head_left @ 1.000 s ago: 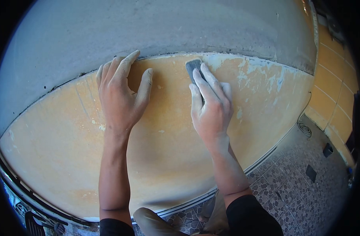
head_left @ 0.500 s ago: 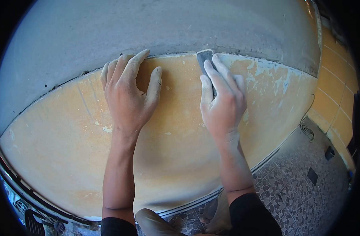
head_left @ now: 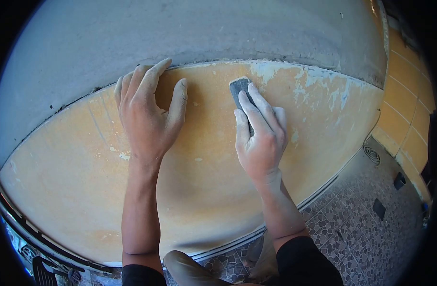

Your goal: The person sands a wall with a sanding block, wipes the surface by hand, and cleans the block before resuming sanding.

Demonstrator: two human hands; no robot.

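A large curved panel [head_left: 204, 190] with a yellowish, patchy coating fills the middle of the view. Pale white-blue patches [head_left: 318, 86] show along its upper right. My left hand [head_left: 146, 114] lies on the panel's upper left with fingers spread, the fingertips at the seam below a grey surface [head_left: 204, 33]. It holds nothing. My right hand [head_left: 262, 138] grips a dark grey sanding block [head_left: 239, 88] by its sides, pressed to the panel a little below the seam. The block's lower part is hidden by my fingers. Pale dust coats both hands.
Beneath the panel runs a dark-lined lower edge [head_left: 318, 193]. Stone-patterned floor tiles [head_left: 352, 229] lie at lower right, with a small dark cup-like object [head_left: 399, 180] and a coil [head_left: 371, 155]. A yellow tiled wall [head_left: 402, 90] stands at right. My knee [head_left: 187, 267] is close below.
My right hand has drawn the sanding block down and slightly left, away from the seam. My left hand appears slightly further left in view, still resting at the seam.
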